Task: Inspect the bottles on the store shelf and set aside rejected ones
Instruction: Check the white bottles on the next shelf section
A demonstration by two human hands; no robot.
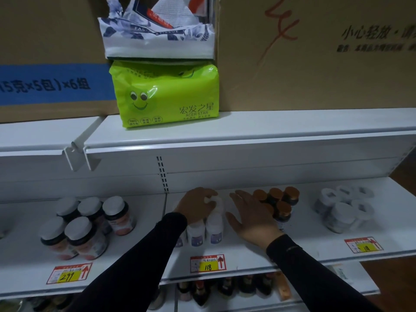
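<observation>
Five white-capped jars [84, 226], perhaps five copper-capped bottles [278, 202], two tissue packs [166, 95].

On the shelf [243, 255], white-capped bottles [203, 230] stand between jars [85, 224] left and copper-lidded bottles [281, 203] right.

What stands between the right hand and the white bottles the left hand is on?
Nothing visible. The right hand hovers open just right of the white bottles, with only bare shelf between them. The left hand already grips one from above. The copper-capped bottles sit behind the right hand, outside that gap.
</observation>
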